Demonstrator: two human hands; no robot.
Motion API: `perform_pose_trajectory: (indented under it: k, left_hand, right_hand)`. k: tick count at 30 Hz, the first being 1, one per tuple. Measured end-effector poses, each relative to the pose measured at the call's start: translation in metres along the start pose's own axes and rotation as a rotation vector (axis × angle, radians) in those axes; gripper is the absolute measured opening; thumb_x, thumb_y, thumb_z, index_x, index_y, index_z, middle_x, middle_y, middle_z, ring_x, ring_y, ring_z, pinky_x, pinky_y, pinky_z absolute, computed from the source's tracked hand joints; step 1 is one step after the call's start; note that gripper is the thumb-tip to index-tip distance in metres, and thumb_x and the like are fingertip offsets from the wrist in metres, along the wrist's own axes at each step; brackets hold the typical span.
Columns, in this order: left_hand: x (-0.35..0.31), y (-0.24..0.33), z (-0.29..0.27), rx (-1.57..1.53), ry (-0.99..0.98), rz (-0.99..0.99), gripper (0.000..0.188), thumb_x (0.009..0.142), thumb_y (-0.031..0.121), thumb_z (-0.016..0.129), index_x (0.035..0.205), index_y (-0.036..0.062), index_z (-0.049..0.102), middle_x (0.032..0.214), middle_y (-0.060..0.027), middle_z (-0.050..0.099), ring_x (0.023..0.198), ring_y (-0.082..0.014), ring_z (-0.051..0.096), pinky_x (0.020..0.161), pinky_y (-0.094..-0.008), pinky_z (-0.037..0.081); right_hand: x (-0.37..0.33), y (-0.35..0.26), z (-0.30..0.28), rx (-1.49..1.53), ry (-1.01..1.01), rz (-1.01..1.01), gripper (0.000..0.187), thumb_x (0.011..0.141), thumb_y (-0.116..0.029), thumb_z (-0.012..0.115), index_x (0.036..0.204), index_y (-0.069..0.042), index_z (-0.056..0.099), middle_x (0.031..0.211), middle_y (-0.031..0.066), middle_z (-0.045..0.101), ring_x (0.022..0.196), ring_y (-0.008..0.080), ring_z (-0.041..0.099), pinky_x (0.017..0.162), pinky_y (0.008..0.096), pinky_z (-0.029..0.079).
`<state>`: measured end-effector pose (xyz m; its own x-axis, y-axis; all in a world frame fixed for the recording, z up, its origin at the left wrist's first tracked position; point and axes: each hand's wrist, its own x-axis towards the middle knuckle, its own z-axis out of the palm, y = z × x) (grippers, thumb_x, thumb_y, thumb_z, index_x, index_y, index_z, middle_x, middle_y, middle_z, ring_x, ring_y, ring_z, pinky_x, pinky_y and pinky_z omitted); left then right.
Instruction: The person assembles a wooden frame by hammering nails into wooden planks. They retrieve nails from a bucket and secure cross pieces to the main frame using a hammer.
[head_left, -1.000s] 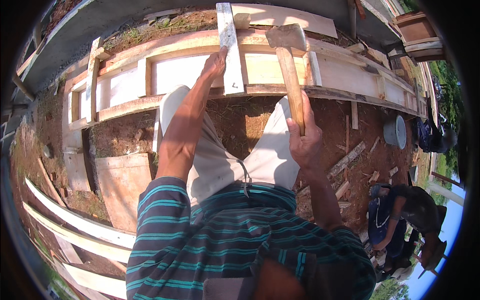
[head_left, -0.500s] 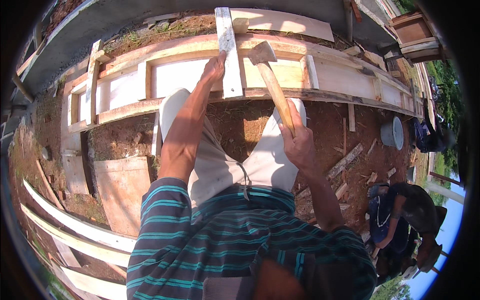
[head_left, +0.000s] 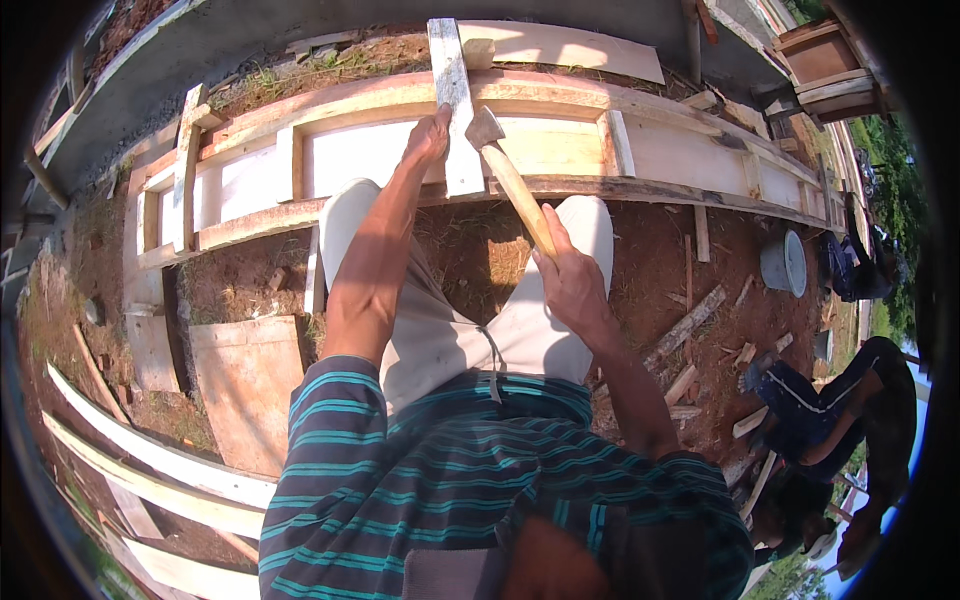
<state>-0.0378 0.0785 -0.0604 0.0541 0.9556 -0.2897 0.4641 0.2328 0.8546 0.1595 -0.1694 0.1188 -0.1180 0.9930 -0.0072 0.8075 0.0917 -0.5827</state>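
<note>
A short, whitish wooden board (head_left: 462, 150) lies crosswise over the long timber frame (head_left: 560, 95). My left hand (head_left: 428, 138) grips this board by its left edge, fingers closed. In my right hand (head_left: 575, 282) is the lower end of a hatchet's pale wooden handle. The grey metal head of the hatchet (head_left: 518, 195) is just right of the board, above the frame; whether it touches the board I cannot tell. Light panels line the inside of the frame, between short cross pieces.
Another crosspiece (head_left: 187, 165) spans the frame's left end. A grey bucket (head_left: 784, 264) stands at right, near scattered wood scraps. Long boards (head_left: 150, 440) lie at lower left beside a plywood sheet (head_left: 248, 385). A concrete wall (head_left: 250, 35) runs behind. A person (head_left: 850, 420) bends over at right.
The hatchet and my right hand have moved left, bringing the head close to the whitish board. My left hand stays on the board. The person at right has shifted position.
</note>
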Motion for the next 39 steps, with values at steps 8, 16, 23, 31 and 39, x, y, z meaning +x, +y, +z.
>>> perform_pose_trajectory:
  k: [8, 16, 23, 31, 39]
  left_hand:
    - [-0.010, 0.001, -0.003, -0.090, -0.013, -0.018, 0.081, 0.094, 0.062, 0.030, 0.123, -0.0084, 0.057, 0.126, -0.0338, 0.054, 0.124, -0.0456, 0.048, 0.106, -0.0435, 0.034]
    - [-0.001, -0.006, 0.007, -0.009, -0.008, -0.014, 0.077, 0.096, 0.059, 0.032, 0.120, -0.0085, 0.059, 0.121, -0.0350, 0.056, 0.120, -0.0471, 0.051, 0.103, -0.0443, 0.037]
    - [-0.024, 0.006, 0.001, -0.241, 0.090, -0.214, 0.066, 0.101, 0.051, 0.033, 0.110, -0.0107, 0.056, 0.095, -0.0209, 0.061, 0.085, -0.0304, 0.055, 0.081, -0.0432, 0.044]
    - [-0.053, 0.043, 0.024, 0.143, 0.298, 0.046, 0.081, 0.085, 0.048, 0.067, 0.123, -0.0179, 0.040, 0.106, -0.0333, 0.060, 0.096, -0.0415, 0.060, 0.086, -0.0451, 0.047]
    - [-0.044, 0.024, 0.021, 0.293, 0.169, -0.114, 0.074, 0.087, 0.048, 0.064, 0.119, -0.0136, 0.039, 0.105, -0.0328, 0.060, 0.094, -0.0427, 0.060, 0.085, -0.0456, 0.048]
  right_hand:
    - [-0.006, -0.015, -0.017, 0.622, 0.718, -0.493, 0.071, 0.094, -0.012, 0.053, 0.149, -0.003, 0.009, 0.082, 0.0134, 0.056, 0.060, 0.0182, 0.053, 0.055, 0.0301, 0.048]
    - [-0.044, 0.086, 0.074, 0.196, -0.207, 0.139, 0.067, 0.094, -0.016, 0.056, 0.150, -0.010, 0.021, 0.102, 0.0283, 0.064, 0.089, 0.0434, 0.063, 0.076, 0.0440, 0.050]
    - [-0.058, 0.057, 0.034, 0.531, 0.011, 0.384, 0.038, 0.094, -0.014, 0.056, 0.127, 0.001, 0.043, 0.092, 0.0169, 0.059, 0.075, 0.0241, 0.061, 0.070, 0.0367, 0.050]
    - [-0.073, 0.051, 0.004, 0.704, 0.092, 0.630, 0.031, 0.091, -0.018, 0.060, 0.109, 0.002, 0.046, 0.076, 0.0170, 0.056, 0.061, 0.0256, 0.059, 0.058, 0.0399, 0.049]
    - [-0.118, -0.024, -0.085, 0.535, -0.095, 0.800, 0.060, 0.089, -0.030, 0.060, 0.132, 0.008, 0.042, 0.101, 0.0306, 0.062, 0.096, 0.0425, 0.061, 0.083, 0.0467, 0.047]
